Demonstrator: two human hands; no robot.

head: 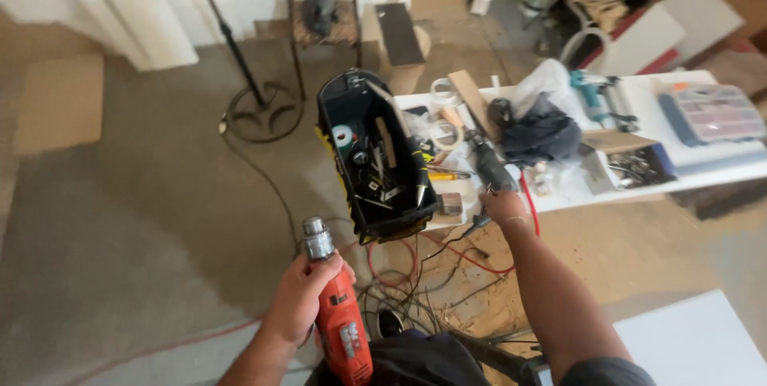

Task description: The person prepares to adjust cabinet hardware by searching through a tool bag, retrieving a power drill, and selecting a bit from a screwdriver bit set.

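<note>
Head view, looking down over a sandy, dusty floor. Far left: a flat cardboard sheet (pixel 60 102) is lying on the floor near the wall. Next along, a round metal stand base (pixel 264 113) is sitting on the floor with a thin pole rising from it.

Left hand (pixel 300 298) is wrapping closed around the body of a red power drill (pixel 339 318), fingers curled over its upper part; the drill is pointing away from the person, silver chuck uppermost in the picture, held low in front of the body and well apart from the table.

Black tool bag (pixel 375 154) is sitting open at the left end of the white table (pixel 687 170), crammed with hand tools and a roll of tape. Tangled red and black cables (pixel 423 266) are lying on the floor just below it.

Right hand (pixel 505 204) is reaching to the table edge and closing around the handle end of a dark power tool (pixel 487 164) lying on the tabletop; how tight the grip is, cannot tell, fingers mostly hidden.

Further right: a dark cloth bundle (pixel 543 132), a teal tool (pixel 595 94), and a clear compartment box (pixel 711 113) are resting on the table.
</note>
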